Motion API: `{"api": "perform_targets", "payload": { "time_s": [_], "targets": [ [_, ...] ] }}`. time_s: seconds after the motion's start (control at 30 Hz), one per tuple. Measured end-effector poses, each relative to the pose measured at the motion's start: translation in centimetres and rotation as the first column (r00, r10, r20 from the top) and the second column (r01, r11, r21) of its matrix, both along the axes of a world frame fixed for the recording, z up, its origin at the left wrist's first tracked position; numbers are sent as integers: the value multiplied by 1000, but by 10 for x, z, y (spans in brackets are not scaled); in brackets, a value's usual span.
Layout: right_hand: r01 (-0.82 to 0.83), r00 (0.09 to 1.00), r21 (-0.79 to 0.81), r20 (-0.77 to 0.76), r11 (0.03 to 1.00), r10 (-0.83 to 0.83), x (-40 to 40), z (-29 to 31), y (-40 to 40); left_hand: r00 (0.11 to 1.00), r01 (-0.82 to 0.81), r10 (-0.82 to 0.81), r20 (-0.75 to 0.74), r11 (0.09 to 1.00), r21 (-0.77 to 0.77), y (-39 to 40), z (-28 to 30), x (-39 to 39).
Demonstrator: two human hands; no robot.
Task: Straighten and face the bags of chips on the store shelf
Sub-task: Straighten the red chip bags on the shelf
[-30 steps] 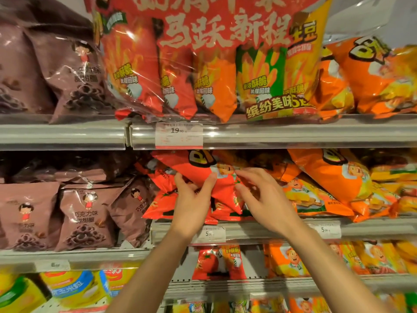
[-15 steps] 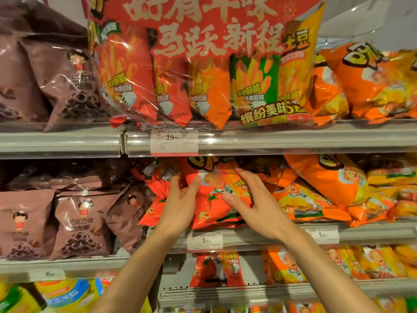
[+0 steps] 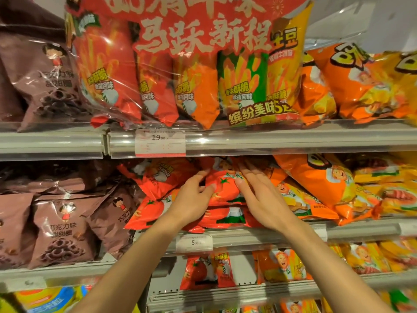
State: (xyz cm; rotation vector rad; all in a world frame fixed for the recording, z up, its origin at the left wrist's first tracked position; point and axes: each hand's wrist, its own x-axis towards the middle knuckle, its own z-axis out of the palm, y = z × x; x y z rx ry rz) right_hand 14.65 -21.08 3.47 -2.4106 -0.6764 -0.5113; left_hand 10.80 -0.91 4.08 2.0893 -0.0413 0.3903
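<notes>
At the frame's centre, the left hand [image 3: 191,199] and right hand [image 3: 261,195] press flat, fingers straight, on the red tomato chip bag [image 3: 223,188]. It looks light, puffy and slippery; holding its side edges seems best.

I see both arms reaching up and forward. My left hand [image 3: 194,197] and right hand [image 3: 262,197] sit close together — fingers extended, nearly straight.

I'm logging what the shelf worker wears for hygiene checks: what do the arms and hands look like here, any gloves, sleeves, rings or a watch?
Both hands, left hand and right hand, are bare: no gloves, rings or watch visible. Forearms are uncovered, with no sleeve in view.
</notes>
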Motion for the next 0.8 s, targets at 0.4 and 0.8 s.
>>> {"api": "perform_targets", "payload": {
  "time_s": [0.4, 0.8],
  "targets": [
    [97, 992, 0, 75, 995, -97, -5, -3, -8, 999, 30, -30, 35, 1000, -5, -13, -2, 1],
    [-67, 939, 156, 343, 985, 9, -57, 16, 46, 949, -245, 250, 192, 968, -53, 95, 7, -87]
  ]
}}
